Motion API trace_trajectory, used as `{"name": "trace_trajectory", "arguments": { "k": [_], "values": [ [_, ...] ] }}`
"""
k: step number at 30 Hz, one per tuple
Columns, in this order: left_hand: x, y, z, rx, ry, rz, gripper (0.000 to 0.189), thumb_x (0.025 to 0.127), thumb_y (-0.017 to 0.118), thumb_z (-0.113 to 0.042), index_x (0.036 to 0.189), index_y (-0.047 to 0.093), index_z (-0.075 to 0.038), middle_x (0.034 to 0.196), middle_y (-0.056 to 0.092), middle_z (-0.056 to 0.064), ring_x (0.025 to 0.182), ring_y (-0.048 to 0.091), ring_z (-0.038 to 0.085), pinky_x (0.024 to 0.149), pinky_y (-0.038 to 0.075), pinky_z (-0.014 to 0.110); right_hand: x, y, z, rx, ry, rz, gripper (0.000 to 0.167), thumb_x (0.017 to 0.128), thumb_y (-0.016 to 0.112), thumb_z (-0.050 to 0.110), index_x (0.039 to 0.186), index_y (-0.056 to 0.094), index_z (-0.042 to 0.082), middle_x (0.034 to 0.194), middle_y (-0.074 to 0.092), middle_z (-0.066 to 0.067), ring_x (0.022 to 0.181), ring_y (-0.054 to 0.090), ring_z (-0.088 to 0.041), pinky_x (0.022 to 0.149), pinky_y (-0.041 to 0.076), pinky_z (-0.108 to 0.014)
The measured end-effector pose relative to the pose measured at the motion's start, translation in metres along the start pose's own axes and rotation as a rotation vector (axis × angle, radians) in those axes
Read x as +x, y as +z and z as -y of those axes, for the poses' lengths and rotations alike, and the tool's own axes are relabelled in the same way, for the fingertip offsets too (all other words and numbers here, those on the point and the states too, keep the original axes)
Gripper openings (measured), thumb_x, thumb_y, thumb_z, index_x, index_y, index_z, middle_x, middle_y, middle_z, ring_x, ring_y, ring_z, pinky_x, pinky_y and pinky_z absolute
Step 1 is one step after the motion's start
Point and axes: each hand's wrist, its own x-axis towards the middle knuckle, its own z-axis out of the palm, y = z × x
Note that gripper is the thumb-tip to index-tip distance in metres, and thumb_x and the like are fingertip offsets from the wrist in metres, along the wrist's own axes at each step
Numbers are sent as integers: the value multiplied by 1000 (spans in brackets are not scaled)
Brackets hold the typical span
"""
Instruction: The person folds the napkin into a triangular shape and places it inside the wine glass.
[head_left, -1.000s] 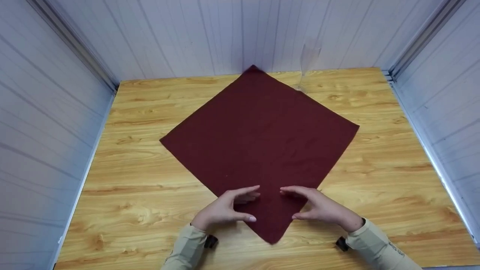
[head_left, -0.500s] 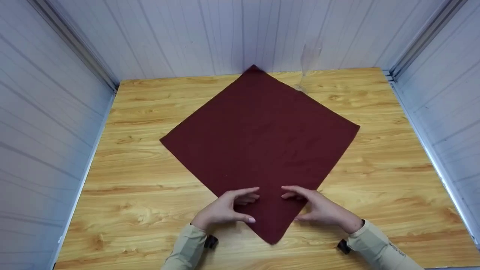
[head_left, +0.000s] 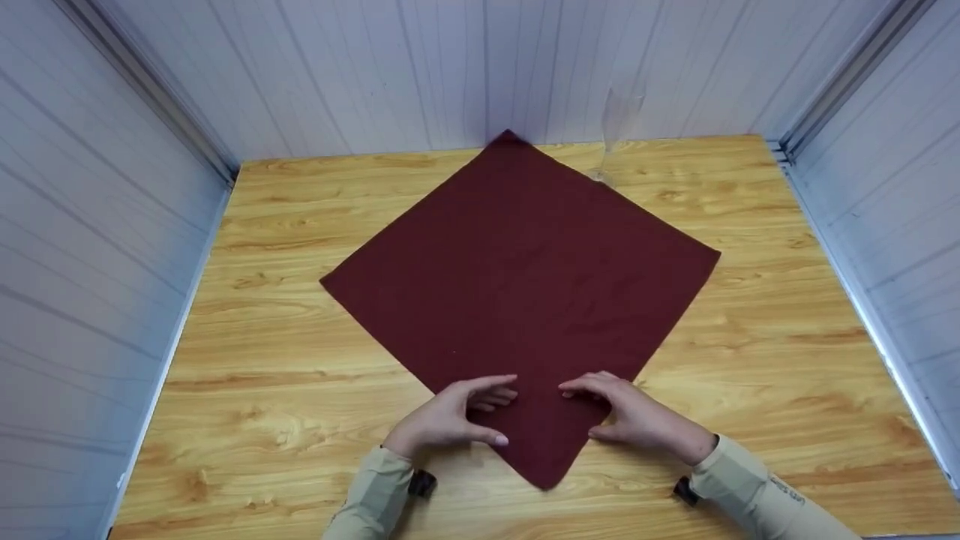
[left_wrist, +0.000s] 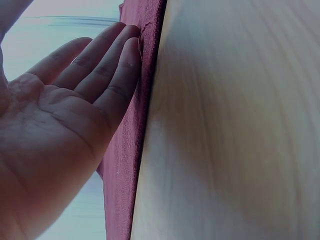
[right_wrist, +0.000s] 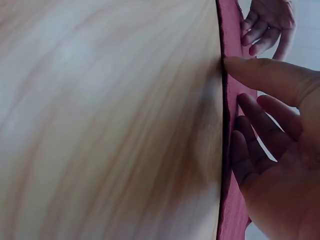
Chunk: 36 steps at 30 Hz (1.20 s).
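A dark red cloth napkin (head_left: 510,262) lies spread flat as a diamond, one corner pointing toward the person. Over its near left edge is the left hand (head_left: 454,416), thumb apart from the fingers and nothing between them. In the left wrist view its extended fingers (left_wrist: 107,70) reach the cloth (left_wrist: 122,165). The right hand (head_left: 637,416) is at the near right edge, its thumb tip right at the hem and its fingers resting over the cloth. The right wrist view shows thumb (right_wrist: 265,75) and fingers spread apart beside the red edge, pinching nothing.
A clear stemmed glass (head_left: 619,124) stands behind the napkin's far right edge. The wood-grain table (head_left: 262,390) has pale panel walls (head_left: 337,75) at the back and both sides. The napkin's far corner reaches the back wall's foot.
The right hand shifts slightly, its fingers bending a little more and its thumb moving to the cloth's edge. The left hand and the napkin stay almost unchanged.
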Motion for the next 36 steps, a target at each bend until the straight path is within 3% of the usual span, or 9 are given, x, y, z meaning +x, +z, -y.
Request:
{"name": "trace_trajectory", "arguments": {
  "k": [7,13,16,23,30,36],
  "values": [
    [0,-2,0,-16,3,7,79,78,81,-14,145,39,-6,132,55,12,121,52,26,101,41,39,4,4,0,-23,1,-62,47,78,76,3,121,62,15,117,60,5,109,50,-13,90,44,-34],
    [-1,-2,0,-20,46,13,82,76,82,-12,144,38,-1,131,55,17,121,52,31,101,41,41,10,7,-1,-41,-73,-143,20,81,74,1,95,67,13,99,64,6,96,55,-11,83,46,-30],
    [-1,-2,0,-22,50,12,82,76,82,-11,144,37,-1,131,55,17,120,52,31,101,41,40,12,8,-2,-61,-77,-161,15,82,73,2,88,67,15,91,64,9,89,55,-9,77,47,-28],
    [1,-3,-1,-40,23,13,82,75,82,-9,145,38,-4,131,55,15,120,52,28,101,41,40,14,6,-1,-5,-2,-146,12,85,72,6,94,68,14,89,66,8,84,60,-9,73,51,-30],
    [3,-4,1,-32,24,19,79,74,83,-7,142,42,-4,130,57,14,119,54,26,99,42,40,16,-2,4,183,96,-104,11,90,67,6,101,66,10,91,66,1,82,63,-15,71,52,-29],
    [4,-5,0,-28,24,29,78,72,84,-8,139,45,-4,130,56,13,118,54,26,98,43,39,20,-5,-3,292,108,-128,18,90,66,4,107,63,4,94,65,-5,84,63,-19,72,53,-29]
  ]
}}
